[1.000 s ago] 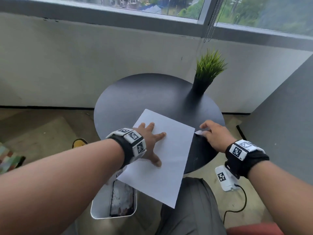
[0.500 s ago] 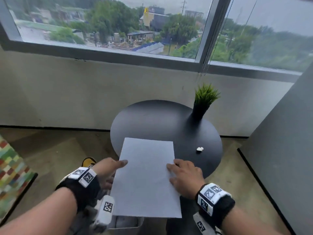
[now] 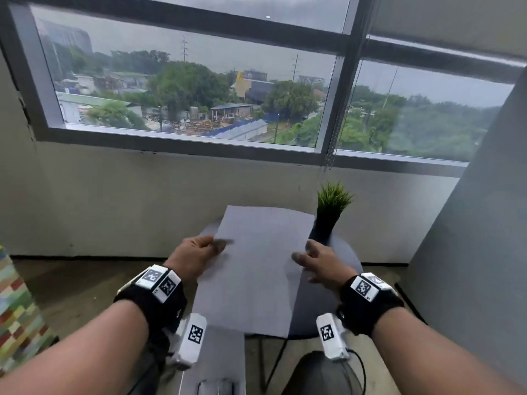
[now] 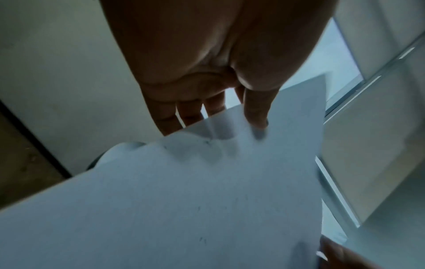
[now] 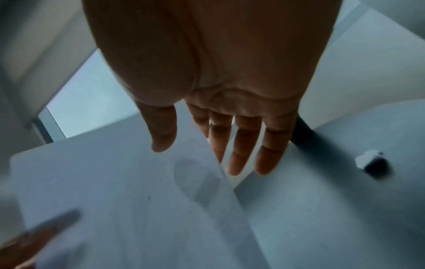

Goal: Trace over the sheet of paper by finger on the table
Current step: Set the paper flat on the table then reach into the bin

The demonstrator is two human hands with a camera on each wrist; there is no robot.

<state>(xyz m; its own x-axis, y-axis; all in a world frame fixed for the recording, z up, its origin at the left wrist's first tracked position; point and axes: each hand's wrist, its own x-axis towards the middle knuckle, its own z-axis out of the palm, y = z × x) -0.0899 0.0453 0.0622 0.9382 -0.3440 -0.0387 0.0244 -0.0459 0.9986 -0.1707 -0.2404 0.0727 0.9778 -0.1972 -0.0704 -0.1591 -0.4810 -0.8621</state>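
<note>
The white sheet of paper (image 3: 256,275) is lifted off the round black table (image 3: 342,280) and tilted up toward the window. My left hand (image 3: 218,244) pinches its left edge. In the left wrist view the thumb (image 4: 255,112) lies on the near face of the paper (image 4: 184,200) and the other fingers show as shadows behind it. My right hand (image 3: 302,252) is at the right edge with straight fingers (image 5: 239,154). Its thumb (image 5: 161,138) hovers over the paper (image 5: 115,200), and the index finger passes behind the edge.
A small potted plant (image 3: 332,206) stands at the table's far right, just past the sheet. A small white scrap (image 5: 370,160) lies on the tabletop to the right. A white bin (image 3: 214,363) sits below the near edge, a grey partition (image 3: 470,252) is on the right, and a window wall is behind.
The sheet lay flat on the table under my hands and now stands raised and tilted in the air. My left hand moved from beside it to pinching its left edge. The head view has tipped upward.
</note>
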